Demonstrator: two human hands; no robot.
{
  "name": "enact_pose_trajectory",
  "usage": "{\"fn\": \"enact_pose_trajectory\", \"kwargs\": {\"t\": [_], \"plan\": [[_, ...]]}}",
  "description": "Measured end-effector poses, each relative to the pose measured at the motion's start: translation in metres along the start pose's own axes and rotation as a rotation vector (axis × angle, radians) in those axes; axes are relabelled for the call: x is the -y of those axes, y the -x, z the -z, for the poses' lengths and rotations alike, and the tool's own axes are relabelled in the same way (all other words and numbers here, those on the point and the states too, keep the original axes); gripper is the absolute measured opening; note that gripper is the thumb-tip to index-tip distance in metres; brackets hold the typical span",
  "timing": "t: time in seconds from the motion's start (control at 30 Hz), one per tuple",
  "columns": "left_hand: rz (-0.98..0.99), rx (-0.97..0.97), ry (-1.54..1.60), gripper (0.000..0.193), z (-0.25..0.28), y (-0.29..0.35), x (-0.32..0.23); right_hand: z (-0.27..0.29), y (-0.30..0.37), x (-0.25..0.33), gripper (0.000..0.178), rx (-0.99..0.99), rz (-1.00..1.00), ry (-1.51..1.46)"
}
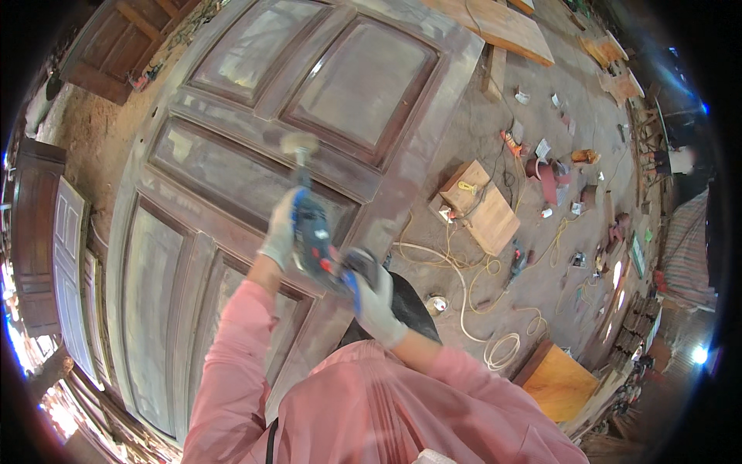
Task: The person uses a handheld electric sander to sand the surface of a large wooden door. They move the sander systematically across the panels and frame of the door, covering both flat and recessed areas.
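My left hand (279,232), in a white glove with blue fingers, wraps round the front of a dark hand-held power grinder (314,237) with red marks. My right hand (374,300), gloved alike, closes round its rear end. A thin shaft runs forward from the grinder to a round beige head (300,142), blurred by motion. That head is over the rail and moulding in the middle of a large brown panelled door (232,203); whether it touches the wood I cannot tell. Pale, dusty patches cover much of the door, which lies beneath both hands.
To the right, a wooden box (487,213) carries cords and a yellow plug. Yellow cords and a coiled pale hose (504,352) trail over the floor, near another power tool (518,259). Boards (502,29) lie at the far right. More doors (71,259) lean at the left.
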State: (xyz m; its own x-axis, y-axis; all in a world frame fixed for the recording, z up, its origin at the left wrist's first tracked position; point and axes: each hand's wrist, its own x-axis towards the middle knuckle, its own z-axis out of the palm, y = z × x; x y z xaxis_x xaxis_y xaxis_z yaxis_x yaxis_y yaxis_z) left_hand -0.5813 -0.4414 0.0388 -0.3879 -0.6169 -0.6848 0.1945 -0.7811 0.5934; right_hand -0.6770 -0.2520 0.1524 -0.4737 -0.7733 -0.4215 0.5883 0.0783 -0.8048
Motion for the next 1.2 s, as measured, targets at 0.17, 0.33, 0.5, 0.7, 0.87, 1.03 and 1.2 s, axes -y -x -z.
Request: {"fn": "enact_pose_trajectory", "kwargs": {"t": [0.17,0.33,0.5,0.7,0.87,1.03,1.2], "plan": [[0.062,0.248,-0.014,0.031,-0.061,0.026,0.038,0.021,0.045,0.032,0.032,-0.04,0.067,-0.015],[0.082,0.194,0.025,0.03,-0.023,-0.009,-0.019,-0.014,-0.011,0.01,0.029,0.064,0.077,0.008],[0.09,0.076,0.07,0.033,0.003,-0.027,-0.073,-0.045,-0.057,0.0,0.029,0.174,0.023,-0.128],[0.114,0.151,0.069,0.029,-0.028,-0.013,-0.018,-0.017,-0.01,0.007,0.032,0.112,0.059,-0.084],[0.174,0.259,0.125,0.028,-0.035,-0.024,-0.018,-0.007,-0.025,0.021,0.032,0.123,0.066,-0.076],[0.208,0.245,0.057,0.027,-0.068,0.0,0.031,0.036,0.019,0.033,0.033,-0.059,0.048,-0.037],[0.216,0.263,0.153,0.027,-0.11,0.017,0.089,0.087,0.052,0.062,0.034,-0.225,0.064,0.045]]}}
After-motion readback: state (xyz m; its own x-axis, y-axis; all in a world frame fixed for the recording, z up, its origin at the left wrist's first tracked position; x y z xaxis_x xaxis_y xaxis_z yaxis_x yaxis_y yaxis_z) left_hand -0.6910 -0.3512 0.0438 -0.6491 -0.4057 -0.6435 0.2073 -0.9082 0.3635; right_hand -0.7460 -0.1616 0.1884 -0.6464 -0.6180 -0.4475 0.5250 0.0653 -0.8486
